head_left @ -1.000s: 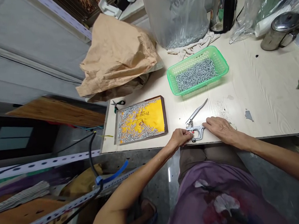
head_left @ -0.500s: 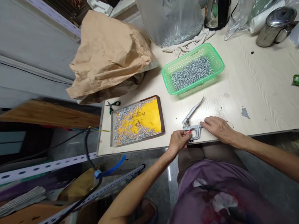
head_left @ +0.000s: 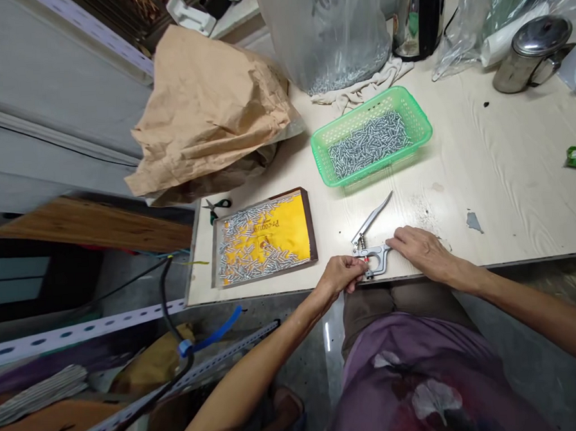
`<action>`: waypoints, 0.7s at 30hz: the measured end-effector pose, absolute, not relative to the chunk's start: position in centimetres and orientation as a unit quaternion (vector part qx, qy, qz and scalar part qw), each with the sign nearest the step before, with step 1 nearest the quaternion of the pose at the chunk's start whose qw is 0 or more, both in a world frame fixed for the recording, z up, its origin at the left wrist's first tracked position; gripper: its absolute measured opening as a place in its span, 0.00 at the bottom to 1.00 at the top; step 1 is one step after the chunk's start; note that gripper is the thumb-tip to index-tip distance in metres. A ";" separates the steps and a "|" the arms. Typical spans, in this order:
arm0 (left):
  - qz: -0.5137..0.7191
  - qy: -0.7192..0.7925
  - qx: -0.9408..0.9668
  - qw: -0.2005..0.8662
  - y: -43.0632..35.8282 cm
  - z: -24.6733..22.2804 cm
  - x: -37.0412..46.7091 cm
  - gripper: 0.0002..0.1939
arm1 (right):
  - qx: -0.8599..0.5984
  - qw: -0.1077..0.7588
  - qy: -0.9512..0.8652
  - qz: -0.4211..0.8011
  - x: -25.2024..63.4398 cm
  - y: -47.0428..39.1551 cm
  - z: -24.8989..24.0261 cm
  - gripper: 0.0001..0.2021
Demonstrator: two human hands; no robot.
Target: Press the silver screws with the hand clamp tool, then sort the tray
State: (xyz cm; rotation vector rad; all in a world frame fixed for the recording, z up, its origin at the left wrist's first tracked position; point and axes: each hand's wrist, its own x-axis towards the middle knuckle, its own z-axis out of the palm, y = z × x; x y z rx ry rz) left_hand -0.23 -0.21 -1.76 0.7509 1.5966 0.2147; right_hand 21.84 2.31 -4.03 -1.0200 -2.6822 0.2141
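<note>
Grey metal snap pliers [head_left: 370, 252] lie near the table's front edge, their long lever raised toward the back right and a spring below it. My left hand [head_left: 340, 274] is at the left end of the pliers, its thumb and fingers pinched together at the jaw beside a small red part. Whatever sits between those fingertips is too small and too hidden to name. The fingers of my right hand [head_left: 422, 250] close on the right end of the pliers' frame. Left of the hands, a shallow tray [head_left: 311, 224] with a yellow lining holds many small silver metal pins.
Behind the pliers stands a green plastic basket [head_left: 373, 170] of small metal parts. Scissors [head_left: 215, 208] lie beyond the tray, near a crumpled brown paper bag [head_left: 215, 110]. A clear plastic bag [head_left: 327, 40], an electric kettle [head_left: 417, 19] and a metal pot [head_left: 526, 61] stand farther back.
Both hands stay at the pliers with nearly the same grip. My view has shifted slightly, so the table things appear a little lower. The pliers' lever remains raised.
</note>
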 end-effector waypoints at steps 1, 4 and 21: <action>0.110 0.699 0.318 0.632 -0.3 -1.8 -0.2 0.13 | -0.351 0.134 -0.924 0.074 21.8 2.3 -4.0 0.10; 0.177 0.706 0.282 0.625 -0.7 -2.0 0.0 0.15 | -0.357 0.139 -0.921 0.064 21.8 2.4 -4.0 0.12; 0.108 0.726 0.279 0.619 0.5 -0.9 0.4 0.09 | -0.357 0.113 -0.927 0.023 21.3 2.2 -3.9 0.12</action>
